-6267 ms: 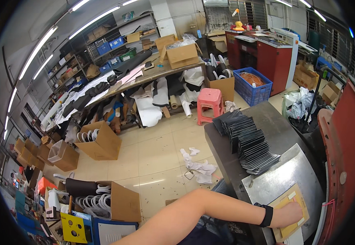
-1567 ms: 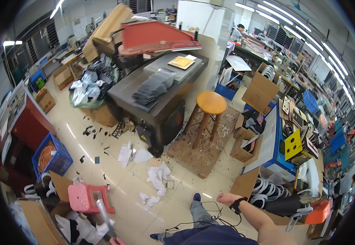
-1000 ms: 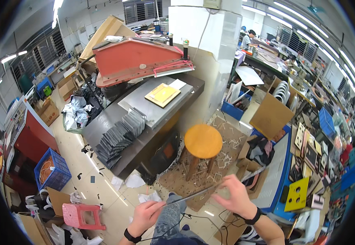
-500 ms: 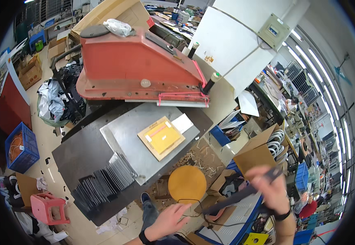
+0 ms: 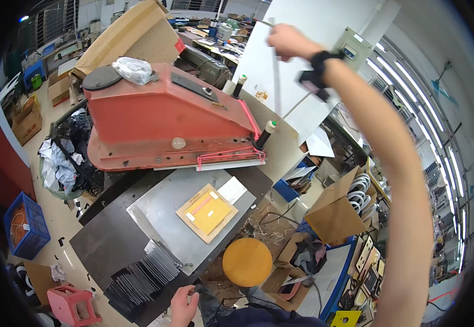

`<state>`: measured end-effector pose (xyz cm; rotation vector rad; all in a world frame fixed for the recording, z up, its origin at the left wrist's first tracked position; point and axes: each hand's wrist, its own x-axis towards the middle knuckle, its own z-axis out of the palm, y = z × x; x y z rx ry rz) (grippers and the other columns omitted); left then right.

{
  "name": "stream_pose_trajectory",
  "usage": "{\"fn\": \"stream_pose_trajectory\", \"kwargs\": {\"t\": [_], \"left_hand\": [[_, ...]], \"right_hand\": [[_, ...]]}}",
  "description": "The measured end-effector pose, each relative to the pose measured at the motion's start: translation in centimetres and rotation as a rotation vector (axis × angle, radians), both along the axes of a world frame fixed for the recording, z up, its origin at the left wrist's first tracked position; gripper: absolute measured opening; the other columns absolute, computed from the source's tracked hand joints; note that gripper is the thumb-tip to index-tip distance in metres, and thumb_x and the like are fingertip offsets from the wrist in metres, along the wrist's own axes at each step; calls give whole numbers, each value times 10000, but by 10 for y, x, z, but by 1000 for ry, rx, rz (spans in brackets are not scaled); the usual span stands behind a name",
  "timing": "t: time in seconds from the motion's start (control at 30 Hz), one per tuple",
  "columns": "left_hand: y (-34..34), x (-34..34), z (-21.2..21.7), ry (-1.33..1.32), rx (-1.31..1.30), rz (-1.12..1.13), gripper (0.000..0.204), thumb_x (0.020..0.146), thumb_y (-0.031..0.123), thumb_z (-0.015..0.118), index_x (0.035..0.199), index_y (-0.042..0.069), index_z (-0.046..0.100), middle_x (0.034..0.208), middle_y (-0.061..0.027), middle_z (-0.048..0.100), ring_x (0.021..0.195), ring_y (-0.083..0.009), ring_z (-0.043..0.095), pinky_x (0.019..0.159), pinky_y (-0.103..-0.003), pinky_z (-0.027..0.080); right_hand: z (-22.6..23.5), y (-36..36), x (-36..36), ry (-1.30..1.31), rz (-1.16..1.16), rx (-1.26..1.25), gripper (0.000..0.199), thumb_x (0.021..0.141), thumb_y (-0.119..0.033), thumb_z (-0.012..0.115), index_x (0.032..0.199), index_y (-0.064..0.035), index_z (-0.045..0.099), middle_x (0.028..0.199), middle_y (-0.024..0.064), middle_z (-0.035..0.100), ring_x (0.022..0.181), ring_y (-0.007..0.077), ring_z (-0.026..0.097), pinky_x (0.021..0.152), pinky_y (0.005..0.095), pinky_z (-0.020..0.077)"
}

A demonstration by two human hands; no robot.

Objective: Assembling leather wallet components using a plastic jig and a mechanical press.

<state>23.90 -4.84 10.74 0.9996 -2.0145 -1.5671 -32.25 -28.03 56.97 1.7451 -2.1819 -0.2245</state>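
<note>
My right hand (image 5: 291,42) is raised high, in front of the white wall panel, with a black band and a small dark block at its wrist. Its fingers are closed on a long, thin strip (image 5: 276,82), blurred by motion, which hangs toward the red machine (image 5: 166,120). Low down by the worktable's front edge is my left hand (image 5: 184,306), its fingers loosely curled and apart, with nothing visible in it. On the table's metal plate (image 5: 155,204) lies a wooden-framed board with a yellow face (image 5: 208,212). A row of thin dark plates (image 5: 144,278) stands nearby.
A round yellow stool (image 5: 247,262) stands before the table. Right of it are open cardboard boxes, one with white coils (image 5: 360,191). At left are a blue crate (image 5: 27,226), a red stool (image 5: 72,305) and a bag of scraps (image 5: 65,158). Two dark posts rise from the machine's right end.
My right hand has swung from the lower right up to the top, carrying the strip. My left hand has drawn back left and down. The view has shifted slightly.
</note>
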Motion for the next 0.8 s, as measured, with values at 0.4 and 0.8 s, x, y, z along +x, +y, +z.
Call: {"fn": "stream_pose_trajectory", "kwargs": {"t": [0.4, 0.8], "left_hand": [[50, -14, 8, -198, 180, 377, 280, 993, 188, 618, 1176, -20, 657, 1082, -205, 692, 1020, -331, 661, 896, -402, 512], [27, -35, -17, -190, 103, 385, 301, 980, 188, 632, 1220, 6, 654, 1084, -208, 681, 996, -342, 664, 862, -395, 524]], "right_hand": [[-160, -171, 46, -140, 7, -282, 260, 868, -146, 586, 1001, -23, 772, 1044, 244, 745, 992, 407, 732, 865, 497, 584], [-194, -210, 114, -465, -15, -15, 441, 835, -346, 659, 1050, 28, 756, 1036, 241, 746, 916, 356, 750, 845, 418, 594]]}}
